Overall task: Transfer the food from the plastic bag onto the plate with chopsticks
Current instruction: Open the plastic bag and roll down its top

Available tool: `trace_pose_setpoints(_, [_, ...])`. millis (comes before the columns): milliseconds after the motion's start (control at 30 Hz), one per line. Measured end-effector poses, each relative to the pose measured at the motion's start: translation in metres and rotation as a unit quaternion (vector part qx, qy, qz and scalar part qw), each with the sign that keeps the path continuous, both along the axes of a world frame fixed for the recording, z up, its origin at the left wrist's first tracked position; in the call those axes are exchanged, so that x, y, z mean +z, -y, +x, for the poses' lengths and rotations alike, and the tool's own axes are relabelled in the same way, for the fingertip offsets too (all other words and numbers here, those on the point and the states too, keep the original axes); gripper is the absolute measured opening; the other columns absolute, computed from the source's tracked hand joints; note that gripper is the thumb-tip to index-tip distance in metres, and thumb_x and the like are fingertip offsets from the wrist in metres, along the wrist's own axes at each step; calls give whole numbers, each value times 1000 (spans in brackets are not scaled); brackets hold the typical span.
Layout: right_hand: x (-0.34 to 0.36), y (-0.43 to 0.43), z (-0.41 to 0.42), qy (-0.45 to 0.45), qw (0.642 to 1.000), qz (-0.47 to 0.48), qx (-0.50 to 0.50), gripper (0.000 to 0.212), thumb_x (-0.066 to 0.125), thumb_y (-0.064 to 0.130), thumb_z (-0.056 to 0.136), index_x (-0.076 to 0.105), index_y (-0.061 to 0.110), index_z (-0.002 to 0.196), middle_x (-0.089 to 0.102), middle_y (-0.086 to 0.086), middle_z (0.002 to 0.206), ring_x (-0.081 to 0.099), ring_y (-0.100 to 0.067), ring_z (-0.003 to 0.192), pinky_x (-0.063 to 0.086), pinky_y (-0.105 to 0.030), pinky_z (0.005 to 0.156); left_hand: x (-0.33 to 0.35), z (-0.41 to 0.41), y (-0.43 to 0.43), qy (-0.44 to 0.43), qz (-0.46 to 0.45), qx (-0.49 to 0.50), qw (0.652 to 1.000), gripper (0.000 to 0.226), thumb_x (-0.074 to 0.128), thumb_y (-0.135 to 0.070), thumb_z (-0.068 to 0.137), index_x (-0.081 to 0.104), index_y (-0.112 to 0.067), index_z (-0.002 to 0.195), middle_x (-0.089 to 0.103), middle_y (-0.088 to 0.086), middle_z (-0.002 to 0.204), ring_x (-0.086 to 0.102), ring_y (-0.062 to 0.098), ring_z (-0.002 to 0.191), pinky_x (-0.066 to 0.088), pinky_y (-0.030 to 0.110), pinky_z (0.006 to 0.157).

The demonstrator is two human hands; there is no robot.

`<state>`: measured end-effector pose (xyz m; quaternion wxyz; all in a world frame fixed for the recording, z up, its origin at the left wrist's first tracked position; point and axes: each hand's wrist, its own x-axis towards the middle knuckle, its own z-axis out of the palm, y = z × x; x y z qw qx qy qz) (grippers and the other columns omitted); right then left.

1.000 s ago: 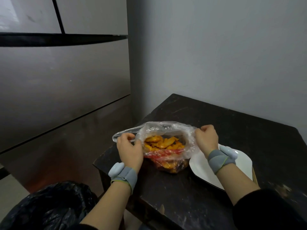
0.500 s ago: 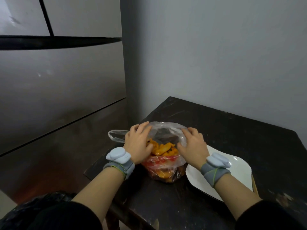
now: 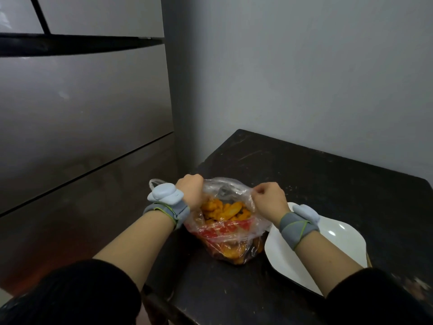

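At the bottom of the frame two black sleeves (image 3: 77, 292) reach in from the lower corners, with bare forearms running up toward the centre. Each wrist carries a grey band with a pale blue sensor pod (image 3: 165, 194) on top. Between the forearms, the near edge of the dark, scuffed table (image 3: 316, 174) shows white flecks and scratches.

Just right of centre, a white plate (image 3: 337, 242) lies flat on the table, bare, its left edge just beside the bag and partly under the right wrist.

At centre sits the clear plastic bag (image 3: 225, 233) with red printing, resting on the table. Orange-yellow food pieces (image 3: 225, 211) fill it, some visible through the open mouth, others pressed against the lower wall.

The left hand (image 3: 191, 190) is curled into a fist on the left rim of the bag, fingers closed tight on the plastic. The right hand (image 3: 269, 198) is likewise closed, pinching the right rim, and the two hold the mouth apart. A loose bag handle pokes out behind the left wrist.

Beyond, the tabletop runs to a grey wall (image 3: 304, 78) in the upper right. Brown-grey cabinet panels (image 3: 82, 113) with dark seams fill the upper left.
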<state>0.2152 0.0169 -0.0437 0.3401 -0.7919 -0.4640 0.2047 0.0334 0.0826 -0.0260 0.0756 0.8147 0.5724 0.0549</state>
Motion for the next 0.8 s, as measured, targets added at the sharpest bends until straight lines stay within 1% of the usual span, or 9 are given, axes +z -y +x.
trace_pose_setpoints(100, [3, -1, 5, -104, 994, 33, -21, 21, 52, 4, 88, 73, 3, 86, 68, -13, 82, 62, -27, 83, 51, -35, 77, 3, -3, -3, 5, 26, 3, 1000, 23, 50, -19, 92, 69, -9, 101, 61, 11, 106, 63, 30, 95, 48, 33, 76])
trace_pose_setpoints(200, [8, 1, 9, -281, 957, 46, -54, 22, 50, -7, 86, 71, -2, 88, 63, -13, 75, 58, -23, 70, 50, -32, 64, 6, -11, -6, 186, -76, 54, 978, 26, 55, -25, 92, 72, -6, 95, 65, 15, 99, 64, 29, 91, 51, 38, 82])
trace_pose_setpoints(300, [7, -5, 17, -411, 907, 31, -85, 19, 47, -8, 87, 63, -13, 97, 59, -22, 83, 56, -31, 70, 50, -40, 68, 17, -12, -2, 434, -246, 136, 856, 23, 56, -22, 93, 67, -2, 98, 67, 17, 100, 64, 28, 89, 52, 40, 84])
trace_pose_setpoints(400, [4, -12, 21, -465, 879, 10, -102, 17, 49, -6, 85, 62, -12, 94, 58, -22, 80, 58, -34, 70, 53, -47, 74, 22, -7, -2, 567, -340, 206, 721, 17, 51, -15, 96, 60, -3, 89, 62, 13, 83, 59, 24, 73, 49, 33, 63])
trace_pose_setpoints(600, [-3, -29, 29, -525, 839, 33, -140, 32, 47, -10, 51, 59, -1, 80, 47, -10, 74, 46, -31, 66, 43, -40, 63, 5, -5, -20, 647, -401, 235, 604, 42, 33, -7, 94, 57, 1, 61, 54, 13, 58, 53, 26, 60, 49, 36, 61])
trace_pose_setpoints(667, [-10, -37, 36, -518, 842, 40, -148, 45, 48, -9, 50, 60, 1, 93, 49, -10, 79, 49, -31, 71, 43, -43, 65, 1, -1, -21, 660, -417, 227, 582, 57, 28, -5, 95, 52, 0, 43, 49, 11, 41, 51, 23, 49, 49, 26, 44])
trace_pose_setpoints(733, [-9, -39, 36, -507, 849, 40, -142, 45, 46, -8, 58, 63, -3, 99, 49, -10, 73, 47, -30, 69, 42, -41, 65, -3, 2, -21, 671, -414, 246, 563, 48, 27, -3, 95, 46, -3, 50, 45, 8, 36, 44, 21, 51, 46, 25, 42])
trace_pose_setpoints(767, [2, -31, 30, -497, 855, 38, -144, 33, 47, -7, 61, 48, 13, 88, 49, -11, 74, 45, -29, 70, 41, -40, 63, -7, 0, -25, 670, -404, 258, 566, 38, 31, -3, 93, 46, -1, 58, 49, 10, 41, 45, 22, 57, 48, 31, 51])
trace_pose_setpoints(800, [1, -31, 33, -470, 871, 39, -139, 48, 51, -6, 66, 42, -23, 110, 49, -13, 74, 45, -29, 69, 41, -39, 61, -10, -2, -27, 663, -401, 264, 574, 26, 39, -4, 89, 50, 4, 68, 54, 14, 52, 50, 26, 63, 50, 37, 60])
